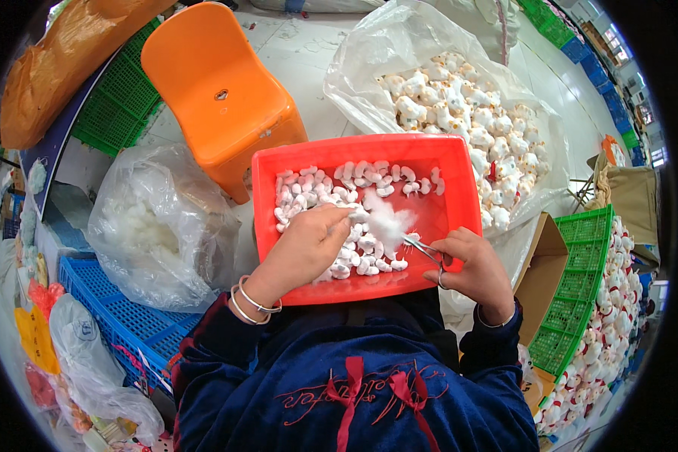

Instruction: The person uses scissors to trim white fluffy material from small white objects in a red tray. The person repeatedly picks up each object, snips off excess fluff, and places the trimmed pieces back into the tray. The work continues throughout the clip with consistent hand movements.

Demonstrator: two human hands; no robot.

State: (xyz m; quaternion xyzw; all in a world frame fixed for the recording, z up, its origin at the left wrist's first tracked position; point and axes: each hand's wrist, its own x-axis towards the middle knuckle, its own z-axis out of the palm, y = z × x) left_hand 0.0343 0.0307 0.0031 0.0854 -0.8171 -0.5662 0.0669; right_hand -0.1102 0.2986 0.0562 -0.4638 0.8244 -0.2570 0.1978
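Observation:
A red plastic tray point(459, 181) rests in front of me with many small white curved fabric pieces point(301, 188) in it. My left hand point(309, 241) is over its left half, thumb and fingers closed on a small white fabric piece point(356, 212) that they partly hide. In my right hand point(471, 267), at the tray's right front, are metal ring-handled forceps point(423, 247), with thumb and fingers at the rings. Their tips reach into a tuft of white stuffing point(388, 224) close to the left fingertips.
An orange chair point(215, 90) stands beyond the tray. A clear bag of white stuffing point(147, 226) lies left, by a blue crate point(128, 301). Right, a large clear bag point(369, 56) holds white plush toys point(497, 143); a green crate point(580, 264) stands nearer.

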